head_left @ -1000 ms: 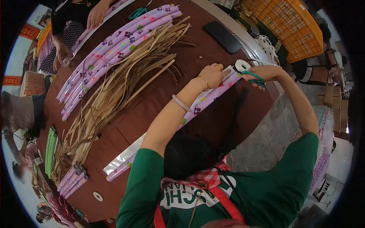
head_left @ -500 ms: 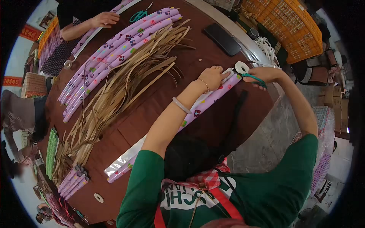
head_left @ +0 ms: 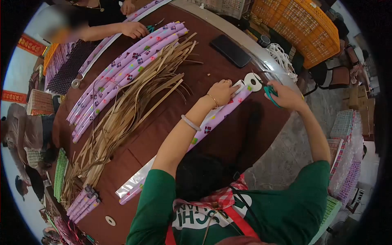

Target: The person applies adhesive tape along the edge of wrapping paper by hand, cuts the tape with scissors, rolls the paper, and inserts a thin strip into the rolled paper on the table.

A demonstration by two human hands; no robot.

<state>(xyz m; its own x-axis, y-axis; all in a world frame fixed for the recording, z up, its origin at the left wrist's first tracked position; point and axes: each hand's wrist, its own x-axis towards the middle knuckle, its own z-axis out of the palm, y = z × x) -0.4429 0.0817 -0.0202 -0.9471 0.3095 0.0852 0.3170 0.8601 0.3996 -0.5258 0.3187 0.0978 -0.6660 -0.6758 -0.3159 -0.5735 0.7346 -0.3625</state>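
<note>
A long purple roll [head_left: 207,130] with a printed pattern lies slantwise before me, a clear plastic edge [head_left: 134,179] along it. My left hand [head_left: 222,94] grips its upper end, fingers pressed down beside a white piece at the tip. Just beyond that end lies a white tape roll [head_left: 253,81] with a dark core hole. My right hand [head_left: 288,98] is closed on green-handled scissors [head_left: 271,96], held right of the tape roll and apart from the purple roll. Parts of the purple roll are hidden beneath my left forearm.
Several finished purple rolls [head_left: 134,67] lie beside a heap of brown strips [head_left: 122,110]. Further off are a black phone [head_left: 230,50], a short bundle of purple rolls [head_left: 83,203] and another tape roll [head_left: 110,220]. Across the table, a co-worker's hand [head_left: 134,30] touches other scissors [head_left: 152,28].
My right hand has drawn the scissors away from the purple roll's end, to the right and down. The co-worker's hand has reached the other scissors. The view has shifted slightly.
</note>
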